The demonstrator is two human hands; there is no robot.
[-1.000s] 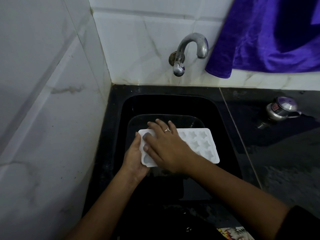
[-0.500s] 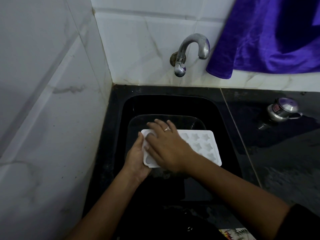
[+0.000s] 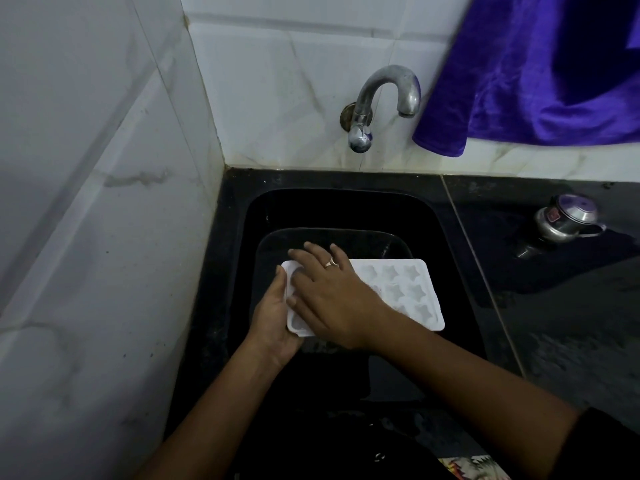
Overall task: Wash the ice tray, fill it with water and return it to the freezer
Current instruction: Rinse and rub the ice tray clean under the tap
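White ice tray (image 3: pixel 398 289), star-shaped cells up, sits low in the black sink (image 3: pixel 450 237), its long axis running left to right across the basin. My left grip (image 3: pixel 273 317) clasps the tray's left short end, thumb on the rim, fingers beneath. My right grip (image 3: pixel 332 299) lies flat, fingers straight, across the left-hand cells and holds nothing; this looks like washing. The tap (image 3: pixel 384 98) stands behind and above, no water showing at its spout. To rinse, I judge the tray must travel back toward that spout, carried by the left grip. A purple cloth (image 3: pixel 536 81) hangs upper right; a metal pot (image 3: pixel 564 220) rests on the tabletop (image 3: pixel 571 323).
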